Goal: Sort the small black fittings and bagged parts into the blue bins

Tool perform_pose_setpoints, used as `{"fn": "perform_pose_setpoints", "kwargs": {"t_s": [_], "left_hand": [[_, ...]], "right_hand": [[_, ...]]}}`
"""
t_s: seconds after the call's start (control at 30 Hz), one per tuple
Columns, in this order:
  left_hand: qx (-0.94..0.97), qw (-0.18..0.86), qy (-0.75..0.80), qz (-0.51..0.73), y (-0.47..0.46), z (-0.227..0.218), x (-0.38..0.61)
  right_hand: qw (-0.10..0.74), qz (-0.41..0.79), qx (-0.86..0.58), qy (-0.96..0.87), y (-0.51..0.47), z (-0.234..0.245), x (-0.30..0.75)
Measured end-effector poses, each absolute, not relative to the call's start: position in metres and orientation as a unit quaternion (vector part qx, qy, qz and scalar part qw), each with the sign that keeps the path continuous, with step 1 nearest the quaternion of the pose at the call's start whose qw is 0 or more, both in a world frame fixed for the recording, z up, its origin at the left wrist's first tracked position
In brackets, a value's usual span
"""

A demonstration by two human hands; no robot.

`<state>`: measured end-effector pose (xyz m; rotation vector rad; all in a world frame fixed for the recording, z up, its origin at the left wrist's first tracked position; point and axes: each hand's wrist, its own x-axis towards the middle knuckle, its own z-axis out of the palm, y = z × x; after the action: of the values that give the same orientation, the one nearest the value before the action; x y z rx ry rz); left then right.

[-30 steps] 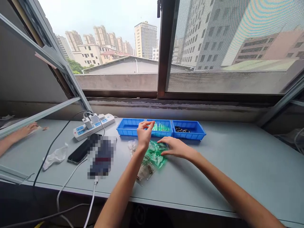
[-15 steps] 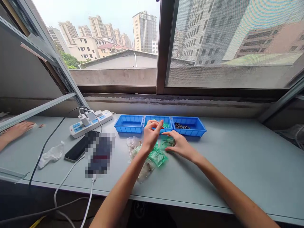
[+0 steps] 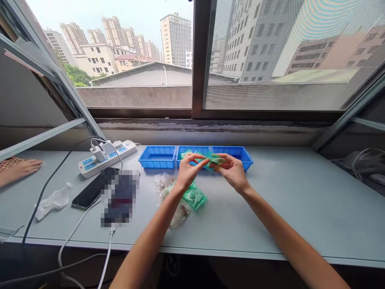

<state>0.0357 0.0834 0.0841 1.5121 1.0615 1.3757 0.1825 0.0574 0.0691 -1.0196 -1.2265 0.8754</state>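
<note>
A small green plastic bag [image 3: 209,161] is stretched between my hands, in front of the blue bins. My left hand [image 3: 189,171] pinches its left edge between thumb and fingers. On the other side, my right hand [image 3: 233,173] has thumb and fingers closed on the same bag. Something dark shows inside it, too small to name. Below my left hand lie more green bags [image 3: 195,197] and clear bags [image 3: 180,216] with small copper-coloured pieces, in a loose pile. The middle blue bin [image 3: 178,163] holds green bags, and the right blue bin [image 3: 249,162] is partly hidden by my right hand.
The left blue bin [image 3: 158,163] joins the row. To the left are a power strip [image 3: 90,170] with chargers, a black phone [image 3: 90,196], a blurred-out device [image 3: 120,200], cables and a crumpled clear bag [image 3: 54,202]. Another person's hand [image 3: 25,170] rests at the far left.
My right hand has raised the green bag toward the bins, and my left hand has come to grip it too. The view has shifted slightly to the right.
</note>
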Motion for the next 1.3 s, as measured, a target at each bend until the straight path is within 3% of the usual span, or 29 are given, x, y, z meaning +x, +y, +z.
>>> {"fn": "perform_pose_setpoints", "kwargs": {"t_s": [0.2, 0.43, 0.63, 0.77, 1.03, 1.3], "left_hand": [[0.614, 0.439, 0.377, 0.537, 0.082, 0.086, 0.033], [0.595, 0.467, 0.370, 0.540, 0.082, 0.083, 0.034], [0.584, 0.455, 0.357, 0.570, 0.083, 0.085, 0.034], [0.572, 0.450, 0.365, 0.581, 0.083, 0.086, 0.035], [0.570, 0.440, 0.402, 0.566, 0.082, 0.087, 0.035], [0.558, 0.436, 0.400, 0.582, 0.080, 0.084, 0.036]], "right_hand": [[0.638, 0.243, -0.389, -0.618, 0.053, 0.072, 0.188], [0.586, -0.063, -0.373, -0.717, 0.043, 0.076, 0.192], [0.573, -0.137, -0.393, -0.706, 0.040, 0.079, 0.187], [0.605, -0.061, -0.411, -0.679, 0.042, 0.077, 0.184], [0.600, 0.310, -0.457, -0.579, 0.047, 0.073, 0.179], [0.590, 0.334, -0.454, -0.579, 0.052, 0.069, 0.179]]}}
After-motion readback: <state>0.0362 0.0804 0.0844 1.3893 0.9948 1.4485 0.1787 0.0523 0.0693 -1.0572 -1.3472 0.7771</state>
